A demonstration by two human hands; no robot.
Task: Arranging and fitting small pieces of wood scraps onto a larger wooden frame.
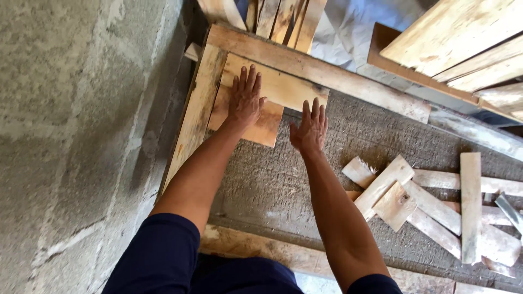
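Left hand (pixel 244 98): lying flat and palm down, fingers spread a little, pressing on the short wooden boards (pixel 272 95) that are sitting in the corner of the frame; nothing is being pinched. Right hand (pixel 309 128): also open and flat, fingers close together, resting at the lower right edge of the same boards, its palm over the grey panel (pixel 272 185). Short wooden boards: two overlapping pale pieces, the upper one lying crosswise, the lower one showing an orange-brown face under the left wrist; they are tucked into the corner where the long side rail (pixel 196 117) is meeting the long top rail (pixel 327 73), touching both. Grey panel: rough surface running between the rails, lying bare from the boards' lower edge down to the near rail (pixel 256 247) and rightward to the scrap pile, giving open room below and to the right of the hands. Scrap pile (pixel 436 204): loose offcuts lying criss-crossed on the panel, well apart from both hands. Concrete wall (pixel 71 136): standing just beside the side rail on the left, leaving only a dark narrow gap there. Stacked planks (pixel 457 38): lying beyond the top rail at upper right, over crumpled grey sheeting (pixel 348 27). Upright slats (pixel 283 19): leaning behind the corner at the top.
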